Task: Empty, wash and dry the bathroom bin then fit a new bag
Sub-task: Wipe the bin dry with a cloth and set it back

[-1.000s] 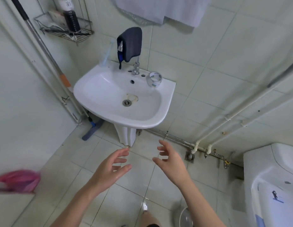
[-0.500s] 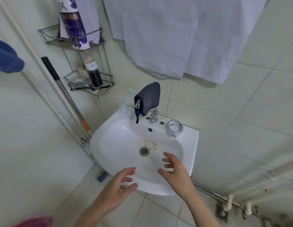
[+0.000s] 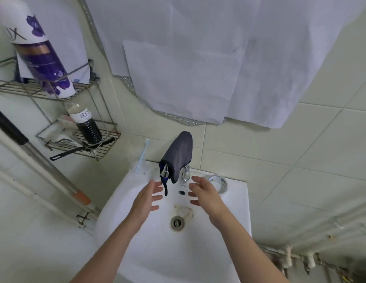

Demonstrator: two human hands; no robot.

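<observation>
Both the left hand (image 3: pixel 147 198) and the right hand (image 3: pixel 205 196) hover empty with spread fingers over the white ceramic washbasin (image 3: pixel 235 201), the bin is not in view, and reaching may knock the dark grey cloth (image 3: pixel 181 154) off the chrome tap (image 3: pixel 185 175).

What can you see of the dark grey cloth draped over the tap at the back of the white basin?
The dark grey cloth looks like soft microfibre with a blue inner edge. It hangs folded over the chrome tap at the back of the white ceramic basin, covering the tap's top, while the metal spout end peeps out beneath its lower left edge. A dark strip dangles below it toward the bowl. The left hand and right hand hover open on either side; neither plainly touches it.
</observation>
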